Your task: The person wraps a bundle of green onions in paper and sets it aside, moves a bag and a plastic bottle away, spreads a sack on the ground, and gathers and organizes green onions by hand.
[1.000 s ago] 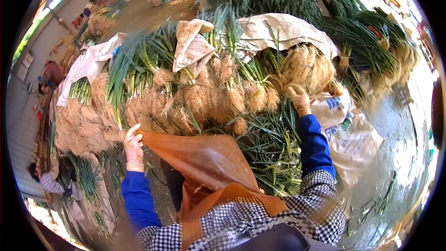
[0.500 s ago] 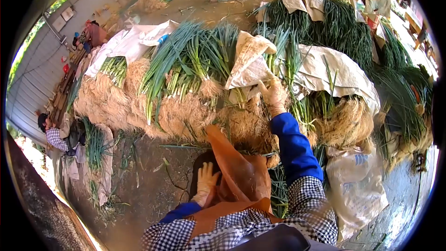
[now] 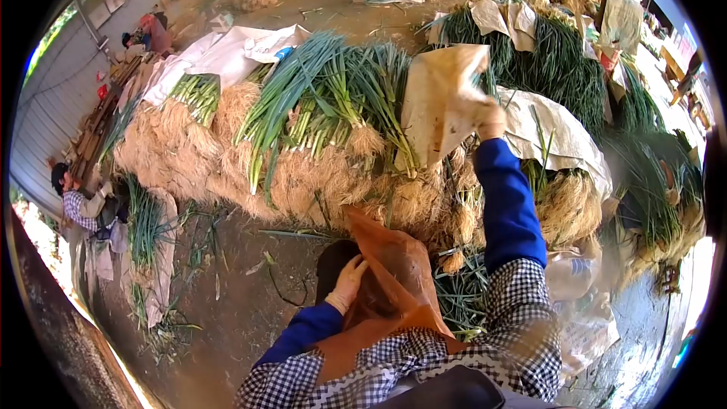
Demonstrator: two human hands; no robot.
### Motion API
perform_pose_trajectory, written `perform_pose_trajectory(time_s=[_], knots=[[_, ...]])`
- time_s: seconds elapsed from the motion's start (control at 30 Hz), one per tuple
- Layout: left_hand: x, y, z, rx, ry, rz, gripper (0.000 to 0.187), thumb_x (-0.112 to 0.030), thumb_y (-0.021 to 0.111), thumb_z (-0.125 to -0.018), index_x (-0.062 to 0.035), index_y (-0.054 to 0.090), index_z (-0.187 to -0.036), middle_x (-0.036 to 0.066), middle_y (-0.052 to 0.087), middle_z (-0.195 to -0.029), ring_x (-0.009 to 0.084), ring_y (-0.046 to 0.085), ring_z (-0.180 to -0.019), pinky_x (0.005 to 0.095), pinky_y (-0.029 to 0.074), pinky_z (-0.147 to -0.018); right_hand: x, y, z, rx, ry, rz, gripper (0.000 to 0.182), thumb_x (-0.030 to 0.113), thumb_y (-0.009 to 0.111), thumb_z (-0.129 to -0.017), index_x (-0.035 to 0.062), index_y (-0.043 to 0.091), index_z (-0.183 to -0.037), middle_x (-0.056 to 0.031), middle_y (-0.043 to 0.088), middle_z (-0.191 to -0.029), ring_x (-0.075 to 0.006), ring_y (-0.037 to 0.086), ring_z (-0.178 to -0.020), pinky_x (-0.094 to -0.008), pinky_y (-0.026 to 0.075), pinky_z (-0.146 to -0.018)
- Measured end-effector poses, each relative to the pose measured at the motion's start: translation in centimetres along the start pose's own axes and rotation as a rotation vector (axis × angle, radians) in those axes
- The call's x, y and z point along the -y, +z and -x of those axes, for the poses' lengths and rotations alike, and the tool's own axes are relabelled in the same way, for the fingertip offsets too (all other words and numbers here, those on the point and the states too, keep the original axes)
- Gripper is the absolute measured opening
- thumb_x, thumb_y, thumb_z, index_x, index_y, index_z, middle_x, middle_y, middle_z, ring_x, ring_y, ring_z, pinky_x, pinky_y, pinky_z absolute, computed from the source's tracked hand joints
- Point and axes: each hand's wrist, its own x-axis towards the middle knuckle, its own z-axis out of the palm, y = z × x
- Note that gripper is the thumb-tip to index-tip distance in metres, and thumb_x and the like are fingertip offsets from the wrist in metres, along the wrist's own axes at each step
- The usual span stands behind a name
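My right hand (image 3: 488, 115), in a tan glove and smeared by motion, grips a beige woven sack (image 3: 433, 110). The sack is lifted upright over the pile of green onions (image 3: 333, 102), which have long leaves and thick tan roots (image 3: 303, 182). Low in front of my body, my left hand (image 3: 348, 284) wears a similar glove. Its fingers are closed at the edge of my orange-brown apron (image 3: 394, 265); the fingertips are partly hidden. Another pale sack (image 3: 556, 129) lies across the onions just right of my right hand.
A white sheet (image 3: 227, 57) covers onions at the left. Loose green onions (image 3: 462, 295) lie on the floor by my legs. A clear plastic bag (image 3: 579, 310) is at the right. Another person (image 3: 79, 201) sits at far left. More onion heaps (image 3: 545, 53) stand behind.
My right hand has moved right and up, pulling the sack upright and spreading it. My left hand has gone from spread fingers to closing at the apron edge. The view has shifted slightly.
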Motion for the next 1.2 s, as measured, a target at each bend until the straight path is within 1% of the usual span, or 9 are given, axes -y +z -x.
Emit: perform_pose_trajectory(time_s=[0.07,0.2,0.43,0.53,0.7,0.77,0.9,1.03,1.2], knots=[[-5.4,-2.3,0.4,0.017,-0.263,0.452,0.042,-0.009,0.050,-0.085,0.0028,0.045,-0.125,0.004,0.057,-0.095,0.0050,0.042,-0.051,0.0211,0.036,-0.042,2.6,-5.3,-0.7,-0.083,0.046,-0.490,0.030,0.029,0.055,-0.085,0.0021,0.060,-0.096,-0.0063,0.061,-0.074,-0.0130,0.053,-0.056,-0.0250,0.041,-0.047],[-16.0,-6.0,0.7,-0.081,0.124,0.633,0.046,0.000,0.051,-0.084,-0.0012,0.042,-0.129,-0.005,0.051,-0.080,-0.0027,0.033,-0.047,0.0122,0.030,-0.037,3.2,-10.8,1.2,-0.144,-0.001,-0.196,0.047,0.043,0.057,-0.084,-0.0034,0.061,-0.087,-0.0038,0.054,-0.065,-0.0125,0.049,-0.051,-0.0275,0.040,-0.047],[-17.0,-15.4,3.6,-0.338,0.323,0.007,0.032,-0.003,0.055,-0.082,-0.0034,0.057,-0.114,-0.001,0.056,-0.075,0.0051,0.046,-0.057,0.0182,0.039,-0.051,7.3,-10.4,2.3,-0.230,-0.169,-0.368,0.035,0.034,0.057,-0.085,-0.0012,0.064,-0.083,-0.0049,0.058,-0.065,-0.0135,0.051,-0.056,-0.0271,0.041,-0.052],[-15.4,-15.6,3.5,-0.539,0.560,-0.809,0.051,-0.011,0.064,-0.076,-0.0051,0.049,-0.124,0.017,0.052,-0.120,0.0283,0.052,-0.108,0.0364,0.041,-0.092,17.6,-3.0,-0.6,-0.132,-0.379,-0.056,0.027,0.026,0.059,-0.086,-0.0002,0.065,-0.084,-0.0012,0.059,-0.069,-0.0107,0.052,-0.066,-0.0258,0.044,-0.061],[-26.9,-11.8,-3.3,0.091,0.780,0.873,0.080,-0.044,0.060,-0.082,-0.0002,0.025,-0.138,0.020,0.029,-0.141,0.0300,0.026,-0.132,0.0414,0.022,-0.107,31.9,12.9,5.8,0.669,-0.955,-0.403,0.022,0.017,0.057,-0.087,0.0008,0.062,-0.100,-0.0059,0.060,-0.082,-0.0139,0.055,-0.075,-0.0281,0.045,-0.064],[-30.3,-13.6,-3.1,0.254,0.690,1.078,0.061,-0.038,0.056,-0.086,-0.0012,0.038,-0.131,0.019,0.046,-0.128,0.0274,0.045,-0.118,0.0405,0.035,-0.100,29.3,19.2,7.7,-0.007,-1.956,0.317,0.020,0.010,0.054,-0.088,-0.0005,0.059,-0.105,-0.0087,0.059,-0.091,-0.0161,0.056,-0.083,-0.0289,0.045,-0.070],[-20.8,-16.5,-5.9,-0.346,0.581,0.609,0.036,-0.020,0.056,-0.087,-0.0007,0.050,-0.117,0.010,0.060,-0.106,0.0196,0.059,-0.091,0.0305,0.048,-0.081,24.2,16.5,20.3,0.892,-0.607,-0.331,0.065,0.006,0.062,-0.077,-0.0003,0.033,-0.135,-0.0138,0.056,-0.114,-0.0241,0.053,-0.104,-0.0369,0.043,-0.088],[-21.3,-19.4,0.1,-0.447,0.707,0.998,0.028,-0.013,0.060,-0.084,0.0008,0.053,-0.108,0.005,0.060,-0.097,0.0151,0.057,-0.093,0.0294,0.045,-0.085,11.7,13.6,28.7,0.424,-0.888,0.262,0.108,0.028,0.081,-0.057,0.0003,0.017,-0.140,-0.0286,0.029,-0.137,-0.0403,0.030,-0.127,-0.0451,0.029,-0.103],[-25.5,-20.6,2.2,-0.321,0.913,1.081,0.030,-0.013,0.063,-0.081,-0.0001,0.052,-0.106,0.006,0.057,-0.099,0.0164,0.055,-0.091,0.0289,0.046,-0.082,5.0,14.8,27.6,0.183,-0.505,0.579,0.065,0.030,0.066,-0.077,0.0074,0.039,-0.132,-0.0176,0.048,-0.127,-0.0327,0.052,-0.110,-0.0423,0.044,-0.090]])
